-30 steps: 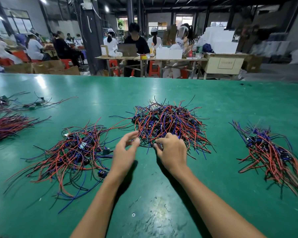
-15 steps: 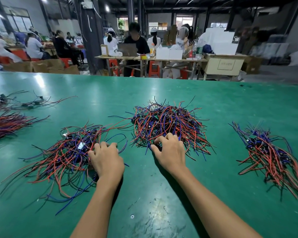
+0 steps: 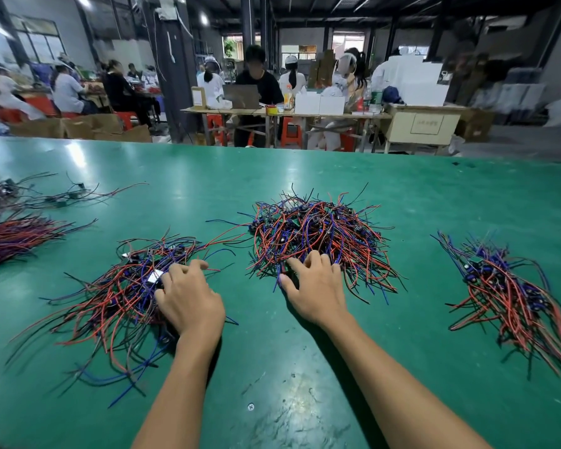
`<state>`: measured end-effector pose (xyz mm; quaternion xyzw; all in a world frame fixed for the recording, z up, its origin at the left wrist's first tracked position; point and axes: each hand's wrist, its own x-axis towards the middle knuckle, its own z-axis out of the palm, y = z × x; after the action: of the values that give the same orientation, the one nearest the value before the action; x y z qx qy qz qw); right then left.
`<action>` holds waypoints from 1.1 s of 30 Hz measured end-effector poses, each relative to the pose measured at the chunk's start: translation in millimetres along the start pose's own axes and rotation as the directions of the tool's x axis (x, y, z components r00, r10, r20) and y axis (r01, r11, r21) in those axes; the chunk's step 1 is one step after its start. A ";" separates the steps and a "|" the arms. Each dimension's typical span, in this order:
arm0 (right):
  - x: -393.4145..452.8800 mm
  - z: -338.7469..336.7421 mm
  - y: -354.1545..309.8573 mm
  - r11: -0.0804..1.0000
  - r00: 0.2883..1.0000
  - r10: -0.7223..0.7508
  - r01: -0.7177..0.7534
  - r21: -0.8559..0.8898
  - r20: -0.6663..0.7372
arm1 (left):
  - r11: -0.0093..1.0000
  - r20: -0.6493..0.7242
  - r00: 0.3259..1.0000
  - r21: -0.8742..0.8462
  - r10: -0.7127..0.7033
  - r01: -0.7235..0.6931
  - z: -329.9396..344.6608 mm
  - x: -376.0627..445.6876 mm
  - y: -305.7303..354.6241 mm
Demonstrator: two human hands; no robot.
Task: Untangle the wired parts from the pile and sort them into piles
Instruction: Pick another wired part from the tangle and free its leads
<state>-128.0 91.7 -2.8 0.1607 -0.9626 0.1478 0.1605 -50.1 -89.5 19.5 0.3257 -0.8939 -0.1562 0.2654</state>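
A tangled pile of red, blue and black wired parts (image 3: 318,234) lies at the table's middle. My right hand (image 3: 314,286) rests on its near edge, fingers spread and bent down onto the wires, thumb out to the left. A looser pile of wired parts (image 3: 110,296) lies to the left. My left hand (image 3: 188,296) lies on that pile's right side, fingers loosely bent over the wires beside a small white label (image 3: 154,275). I see nothing pinched in either hand.
The green table (image 3: 272,367) also carries a sorted pile of wired parts (image 3: 515,293) at the right, a bundle of red wires (image 3: 13,236) at the far left and thin dark wires (image 3: 62,196) behind it. People work at tables beyond the far edge.
My left hand went from the central pile's edge across to the left pile and now lies there. My right hand stayed on the central pile and spread its fingers.
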 end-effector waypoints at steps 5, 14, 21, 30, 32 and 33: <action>-3.0 -4.7 2.5 0.998 0.999 0.011 -0.008 0.060 -0.045 | 0.951 -0.032 0.983 -0.252 0.179 -0.181 -0.3 -4.8 9.0; -19.8 -17.4 14.6 0.962 0.985 0.130 -0.097 0.256 -0.116 | 0.773 0.167 0.798 -0.426 0.579 -0.471 16.9 -30.1 30.8; -52.3 -36.6 16.2 0.942 0.965 -0.045 0.127 0.312 -0.257 | 0.627 0.364 0.814 -0.779 0.453 -0.001 16.0 -36.8 44.7; -72.0 -52.4 17.0 0.883 0.940 -0.107 0.239 0.404 -0.324 | 0.384 0.540 0.663 -0.840 0.518 0.383 -1.2 -33.6 43.6; -71.9 -53.4 16.3 0.870 0.934 -0.092 0.244 0.429 -0.345 | 0.332 0.454 0.719 -0.888 0.526 0.318 -8.2 -30.4 42.6; -72.1 -53.1 17.0 0.867 0.937 -0.079 0.234 0.440 -0.341 | 0.303 0.388 0.767 -0.916 0.512 0.261 -12.5 -26.3 40.5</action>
<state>-55.5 143.8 15.6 0.2480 -0.8429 0.3885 0.2777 -46.1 -43.4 38.2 -0.0429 -0.6825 -0.7223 0.1031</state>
